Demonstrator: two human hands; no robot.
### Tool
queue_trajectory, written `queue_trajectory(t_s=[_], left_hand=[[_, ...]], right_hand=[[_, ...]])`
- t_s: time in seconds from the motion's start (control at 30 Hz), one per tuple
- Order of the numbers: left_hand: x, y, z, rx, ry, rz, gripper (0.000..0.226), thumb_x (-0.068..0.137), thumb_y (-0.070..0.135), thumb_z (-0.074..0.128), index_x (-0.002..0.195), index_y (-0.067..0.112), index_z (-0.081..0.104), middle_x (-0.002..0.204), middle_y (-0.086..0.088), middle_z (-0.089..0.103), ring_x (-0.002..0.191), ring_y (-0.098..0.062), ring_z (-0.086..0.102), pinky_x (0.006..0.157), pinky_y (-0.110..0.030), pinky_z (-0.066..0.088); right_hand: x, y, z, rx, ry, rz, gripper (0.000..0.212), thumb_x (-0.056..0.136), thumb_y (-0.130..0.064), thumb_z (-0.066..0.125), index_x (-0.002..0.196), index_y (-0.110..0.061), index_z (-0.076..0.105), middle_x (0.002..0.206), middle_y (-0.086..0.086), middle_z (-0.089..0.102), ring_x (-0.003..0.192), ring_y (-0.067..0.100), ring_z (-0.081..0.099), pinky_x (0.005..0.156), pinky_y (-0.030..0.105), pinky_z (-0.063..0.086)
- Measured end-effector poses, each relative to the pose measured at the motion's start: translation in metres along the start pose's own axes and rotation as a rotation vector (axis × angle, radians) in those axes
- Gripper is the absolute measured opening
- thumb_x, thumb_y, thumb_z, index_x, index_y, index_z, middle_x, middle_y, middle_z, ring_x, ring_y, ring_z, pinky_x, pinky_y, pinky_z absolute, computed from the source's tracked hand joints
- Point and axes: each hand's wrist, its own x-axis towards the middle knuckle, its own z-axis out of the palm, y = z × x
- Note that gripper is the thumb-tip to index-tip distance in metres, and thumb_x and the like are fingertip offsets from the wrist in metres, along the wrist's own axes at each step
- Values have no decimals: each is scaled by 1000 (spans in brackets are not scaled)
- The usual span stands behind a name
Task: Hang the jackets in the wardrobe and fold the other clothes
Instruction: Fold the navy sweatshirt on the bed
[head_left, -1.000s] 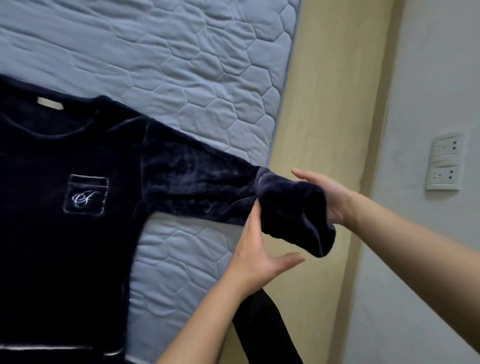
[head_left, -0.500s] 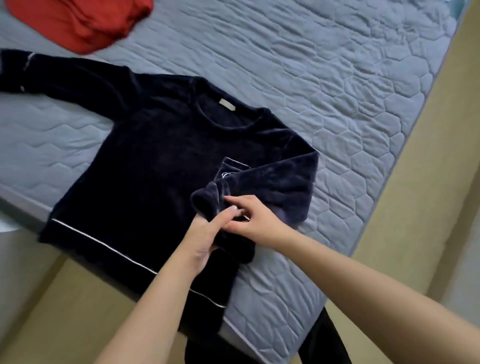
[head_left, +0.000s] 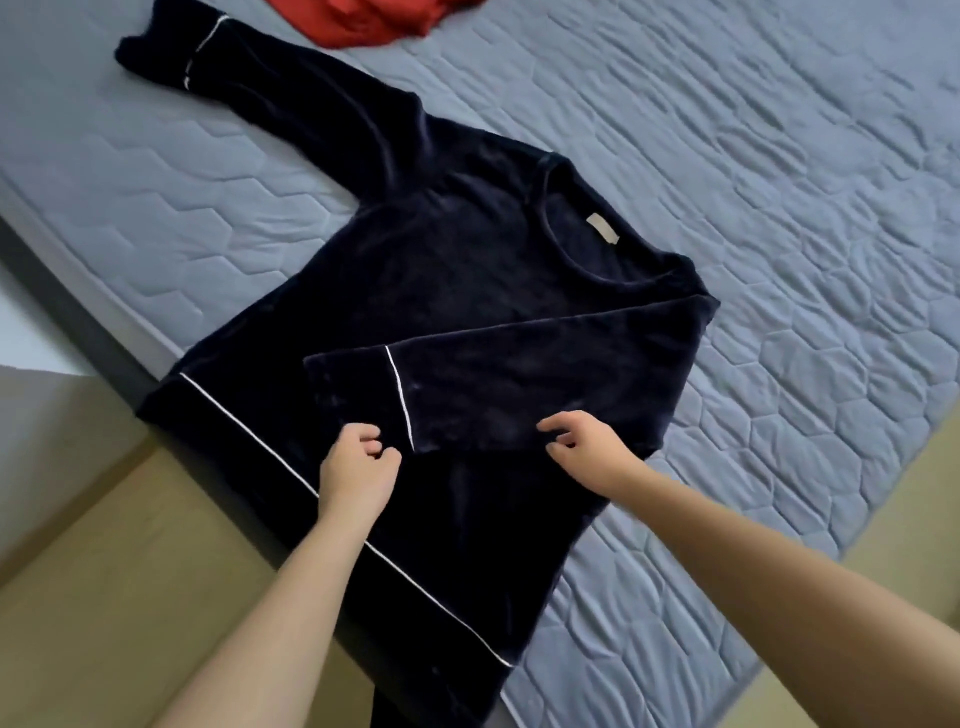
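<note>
Navy sweater (head_left: 467, 291) lies on grey quilted mattress (head_left: 779, 156).

Grey quilted mattress (head_left: 779, 156) (hexagon stitching) above beige floor (head_left: 104, 597).

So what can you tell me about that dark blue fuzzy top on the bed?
The dark blue top looks soft and velvety, with a round neck, a pale label inside and thin white piping at the cuffs and hem. It lies front up on the grey quilted mattress, its hem hanging over the edge. One sleeve is folded across the chest; the other stretches out toward a red garment. The left hand and right hand touch the folded sleeve.
</note>
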Motion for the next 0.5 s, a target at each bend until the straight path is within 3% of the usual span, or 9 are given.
queue_trajectory(t_s=[0.1, 0.23, 0.37, 0.5], left_hand=[[-11, -4, 45, -108, -129, -87, 17, 83, 19, 58, 97, 28, 63, 90, 12, 64, 76, 0, 58, 56, -12, 38], [-27, 7, 107, -293, -321, -219, 16, 85, 13, 62, 99, 18, 66, 91, 3, 69, 83, -9, 67, 67, -24, 54], [-42, 33, 163, -555, -485, -325, 15, 89, 8, 60, 104, 12, 63, 97, -5, 70, 92, -15, 67, 72, -27, 55], [-50, 62, 211, -796, -599, -416, 17, 94, 9, 56, 109, 3, 60, 107, -11, 68, 101, -21, 65, 80, -33, 55]], right_hand=[[17, 30, -27, -124, 82, 60, 31, 89, -10, 55, 118, -17, 64, 122, 4, 55, 100, 17, 59, 86, 21, 41], [29, 68, -61, -93, 227, 147, 29, 87, -8, 54, 114, -16, 62, 114, 7, 56, 85, 16, 57, 78, 23, 41], [33, 97, -80, -40, 399, 180, 41, 86, -10, 56, 126, -13, 50, 124, 6, 46, 93, 18, 55, 82, 28, 42], [48, 111, -103, 20, 430, 111, 60, 85, -12, 55, 140, -23, 36, 144, -4, 35, 104, 17, 58, 88, 38, 50]])
